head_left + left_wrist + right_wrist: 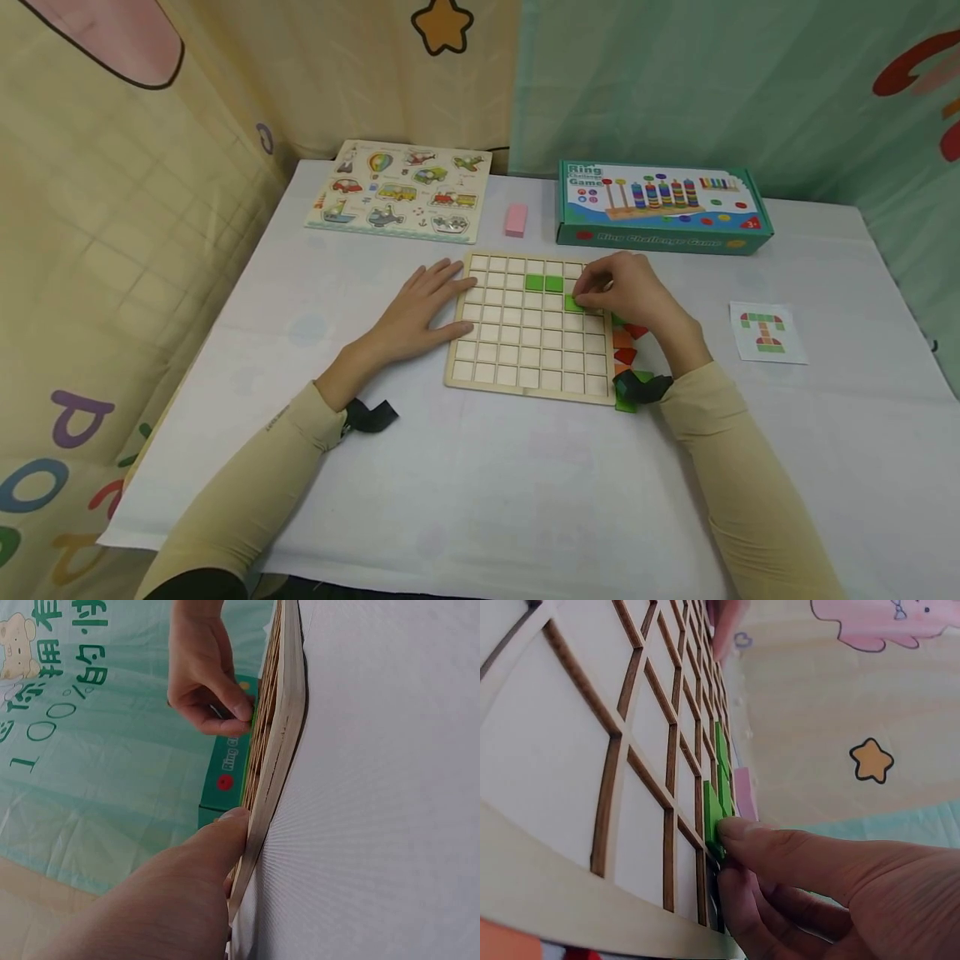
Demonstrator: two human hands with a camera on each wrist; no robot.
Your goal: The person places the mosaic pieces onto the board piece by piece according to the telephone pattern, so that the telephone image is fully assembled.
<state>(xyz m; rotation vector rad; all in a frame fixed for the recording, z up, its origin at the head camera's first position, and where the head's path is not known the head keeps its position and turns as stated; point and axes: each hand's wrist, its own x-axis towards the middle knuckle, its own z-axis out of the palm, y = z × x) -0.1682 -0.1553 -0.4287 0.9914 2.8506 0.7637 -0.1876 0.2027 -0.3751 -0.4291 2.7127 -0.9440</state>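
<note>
A wooden grid board (528, 333) lies on the table, its square cells white inside. Two green square tiles (543, 283) sit side by side in an upper row. My right hand (626, 292) pinches another green tile (712, 817) between thumb and fingers, over the cells at the board's upper right. In the right wrist view this tile stands tilted above the grid. My left hand (420, 312) rests at the board's left edge with fingers spread, fingertips on the frame. The thumb (232, 825) lies along that edge in the left wrist view.
Red, orange and green pieces (624, 357) lie beside the board's right edge, partly under my right wrist. A pattern card (767, 333) lies further right. Behind are a vehicle puzzle (401, 192), a pink block (516, 220) and a Ring Challenge Game box (663, 207).
</note>
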